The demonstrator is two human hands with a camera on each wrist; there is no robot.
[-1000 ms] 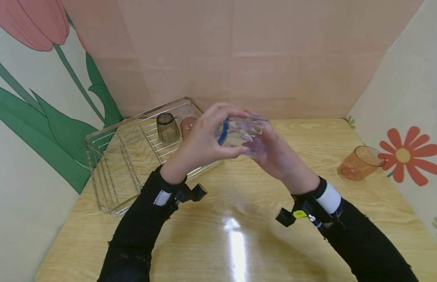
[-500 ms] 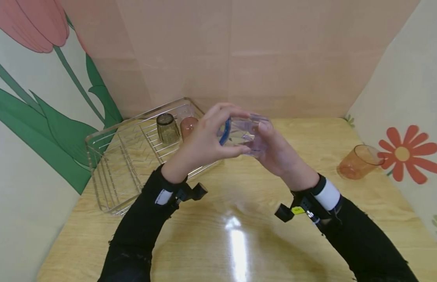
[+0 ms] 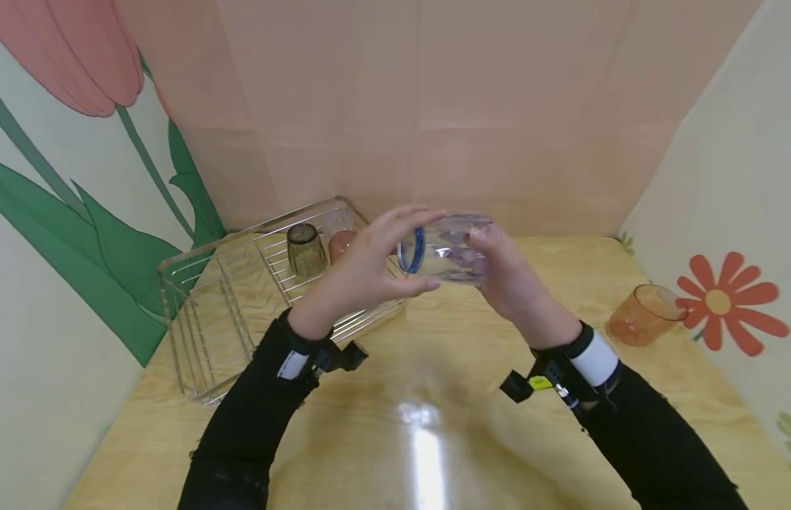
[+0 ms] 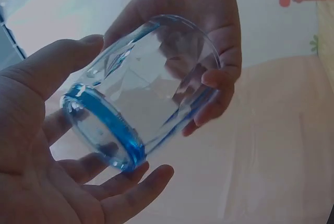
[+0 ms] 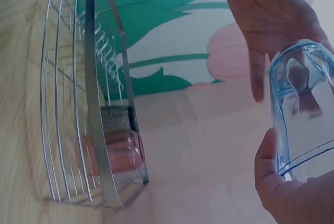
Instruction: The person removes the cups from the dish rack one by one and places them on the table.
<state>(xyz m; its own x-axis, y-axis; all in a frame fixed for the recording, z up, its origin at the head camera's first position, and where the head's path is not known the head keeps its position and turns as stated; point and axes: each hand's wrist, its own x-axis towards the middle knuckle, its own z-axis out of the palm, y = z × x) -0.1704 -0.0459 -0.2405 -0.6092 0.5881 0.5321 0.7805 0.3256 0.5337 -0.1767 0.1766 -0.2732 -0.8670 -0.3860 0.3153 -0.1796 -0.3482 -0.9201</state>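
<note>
A clear drinking glass (image 3: pixel 452 248) with a blue band at its base lies sideways in the air between both hands. My right hand (image 3: pixel 519 283) grips the rim end, its thumb on the near side and fingers behind, as the left wrist view also shows. Around the base end, my left hand (image 3: pixel 363 273) has its fingers spread, thumb below and fingers above in the head view. In the left wrist view the left fingers (image 4: pixel 138 190) sit loosely by the blue base (image 4: pixel 107 122); a gap shows beside the glass in the right wrist view.
A wire dish rack (image 3: pixel 242 297) stands at the left back of the wooden table (image 3: pixel 370 439). Inside it are an upturned smoky dark glass (image 3: pixel 306 251) and a pinkish glass (image 3: pixel 340 244), partly hidden by my left hand. An orange glass (image 3: pixel 640 319) stands at the right.
My left fingers have spread wider off the glass, and the glass has turned more level, showing more of its side. The head view has tilted up slightly.
</note>
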